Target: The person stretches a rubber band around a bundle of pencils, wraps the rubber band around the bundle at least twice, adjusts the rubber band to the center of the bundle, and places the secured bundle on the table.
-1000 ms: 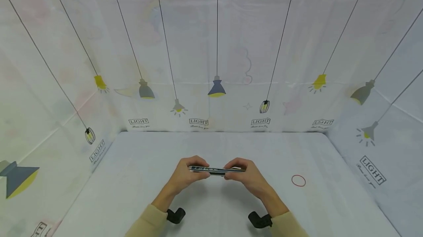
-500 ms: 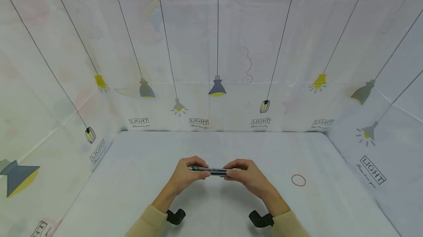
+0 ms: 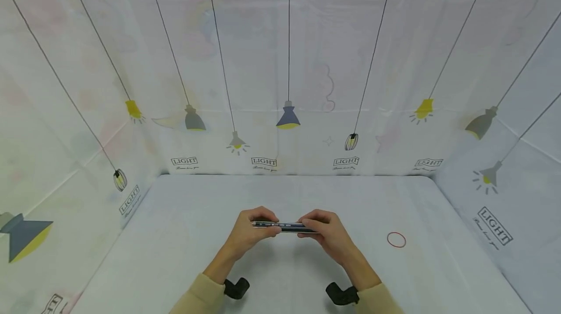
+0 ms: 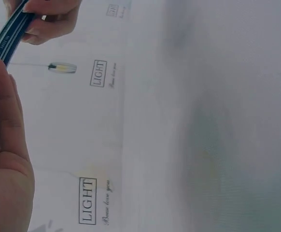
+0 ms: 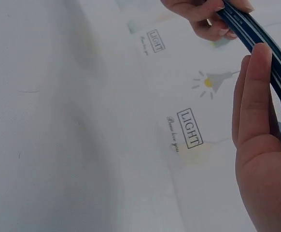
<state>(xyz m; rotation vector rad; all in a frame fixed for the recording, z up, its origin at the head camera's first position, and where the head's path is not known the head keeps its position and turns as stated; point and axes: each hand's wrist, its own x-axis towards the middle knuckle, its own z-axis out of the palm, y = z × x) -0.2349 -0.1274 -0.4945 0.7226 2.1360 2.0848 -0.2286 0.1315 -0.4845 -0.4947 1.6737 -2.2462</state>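
We are pinching the bundle (image 3: 289, 227) with left hand (image 3: 247, 229) and right hand (image 3: 330, 232), each closed near one end, presumably steadying it level.

High head view, close wrist views, hands (image 3: 248, 229) (image 3: 329, 233) in all.
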